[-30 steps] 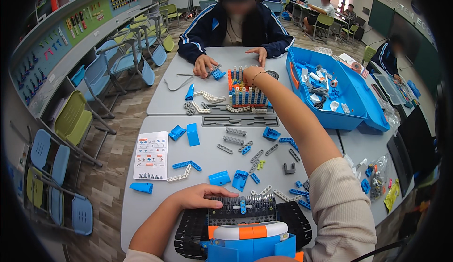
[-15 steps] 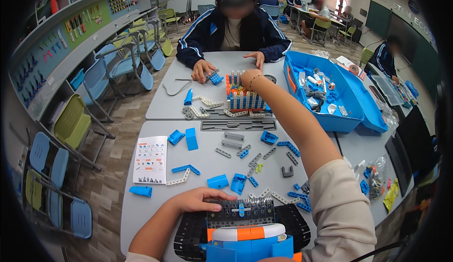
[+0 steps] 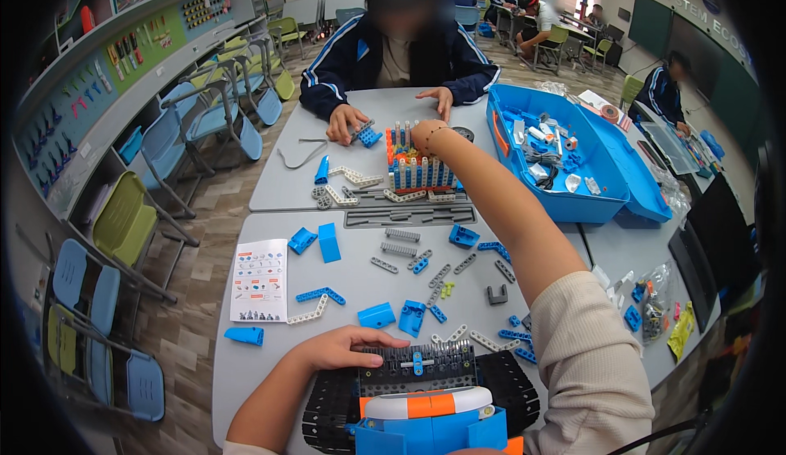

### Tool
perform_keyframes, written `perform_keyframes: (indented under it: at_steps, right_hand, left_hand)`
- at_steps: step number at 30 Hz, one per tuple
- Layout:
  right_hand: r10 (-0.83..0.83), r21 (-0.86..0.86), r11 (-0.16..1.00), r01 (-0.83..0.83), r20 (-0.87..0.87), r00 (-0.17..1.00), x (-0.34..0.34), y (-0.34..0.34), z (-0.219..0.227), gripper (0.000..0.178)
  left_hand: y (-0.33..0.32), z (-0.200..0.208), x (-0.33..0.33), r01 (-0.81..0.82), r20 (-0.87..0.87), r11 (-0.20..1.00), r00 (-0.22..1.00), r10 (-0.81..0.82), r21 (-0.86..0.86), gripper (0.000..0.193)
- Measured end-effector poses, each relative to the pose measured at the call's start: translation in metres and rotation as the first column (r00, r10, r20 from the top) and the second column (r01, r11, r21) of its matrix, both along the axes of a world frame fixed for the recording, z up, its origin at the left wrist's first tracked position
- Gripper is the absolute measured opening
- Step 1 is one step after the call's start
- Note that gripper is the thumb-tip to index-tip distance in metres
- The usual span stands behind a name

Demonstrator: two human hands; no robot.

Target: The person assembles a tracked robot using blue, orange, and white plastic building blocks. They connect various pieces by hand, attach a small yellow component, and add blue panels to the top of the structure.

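My left hand [image 3: 348, 348] grips the far edge of a tracked toy vehicle [image 3: 426, 369], fingers behind it and thumb on top. The vehicle has black treads and a blue, white and orange body, and it sits close in front of me. My right arm stretches across the table, and my right hand [image 3: 427, 137] dips into an open parts organizer [image 3: 423, 178]. This holds standing rows of blue, white and orange pieces, with small yellow and orange parts inside. My right fingertips are hidden there.
Loose blue panels [image 3: 329, 243], grey beams [image 3: 399, 249] and white angled beams [image 3: 307, 309] lie about. An instruction sheet [image 3: 259, 283] is at left, a blue storage bin [image 3: 565, 205] at right. Opposite, a person's hand [image 3: 347, 123] holds a small blue-grey assembly [image 3: 368, 134].
The view has shifted slightly. My right hand stays in the organizer and my left hand stays on the vehicle. Little else differs.
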State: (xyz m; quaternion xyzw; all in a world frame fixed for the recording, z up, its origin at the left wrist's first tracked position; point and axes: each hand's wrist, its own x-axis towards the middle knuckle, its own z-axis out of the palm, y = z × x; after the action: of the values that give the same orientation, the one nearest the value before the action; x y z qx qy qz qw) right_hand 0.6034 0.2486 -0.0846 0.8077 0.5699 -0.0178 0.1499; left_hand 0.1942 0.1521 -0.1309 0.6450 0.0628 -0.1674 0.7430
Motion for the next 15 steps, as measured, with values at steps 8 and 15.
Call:
perform_keyframes:
  at_steps: [8,15]
  right_hand:
    - [0.040,-0.132,0.991,-0.032,0.059,0.997,0.0024,0.0018,0.0055,0.040]
    - [0.034,-0.120,0.993,-0.022,0.097,0.995,0.0025,0.0056,0.0008,0.041]
  left_hand:
    - [0.0006,-0.0007,0.0002,-0.005,-0.007,1.000,1.000,0.005,0.029,0.050]
    - [0.0000,-0.0020,0.0001,-0.011,0.019,0.999,1.000,0.010,0.038,0.050]
